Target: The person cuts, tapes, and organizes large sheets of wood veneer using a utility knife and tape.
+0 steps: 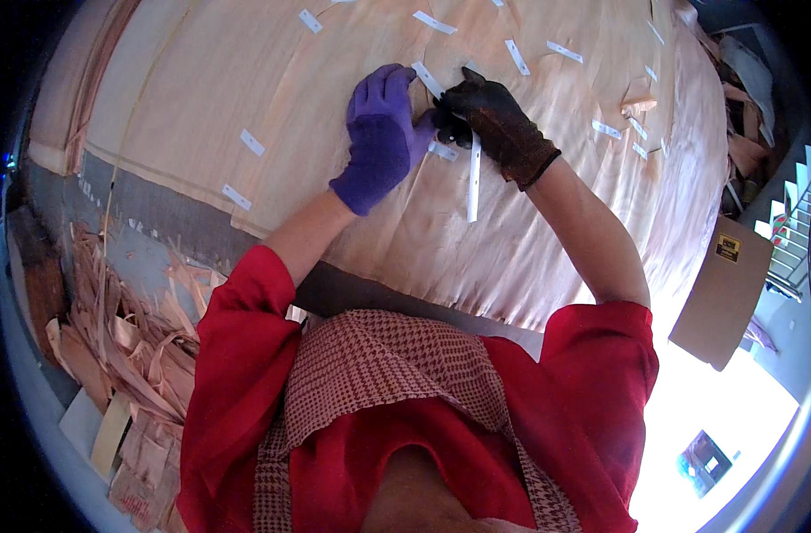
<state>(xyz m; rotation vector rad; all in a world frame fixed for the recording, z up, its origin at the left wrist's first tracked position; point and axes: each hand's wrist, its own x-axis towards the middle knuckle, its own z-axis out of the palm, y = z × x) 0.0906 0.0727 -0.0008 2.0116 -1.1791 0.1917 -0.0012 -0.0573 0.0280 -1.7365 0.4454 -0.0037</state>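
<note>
A wide sheet of thin pale wood veneer [530, 222] lies across a table, patched with several short white tape strips [253, 142]. My left hand [383, 133], in a purple glove, lies flat on the veneer with its fingers pressing beside a tape piece [426, 78]. My right hand [494, 120], in a dark glove, pinches a long white tape strip [474, 182] that hangs down from its fingers over the sheet. The two hands touch at the thumbs.
Veneer scraps and offcuts [130, 346] pile up on the floor at the lower left. A brown cardboard piece [720, 298] leans at the right, with more scraps [747, 115] behind it. The table's dark edge [157, 209] shows under the sheet.
</note>
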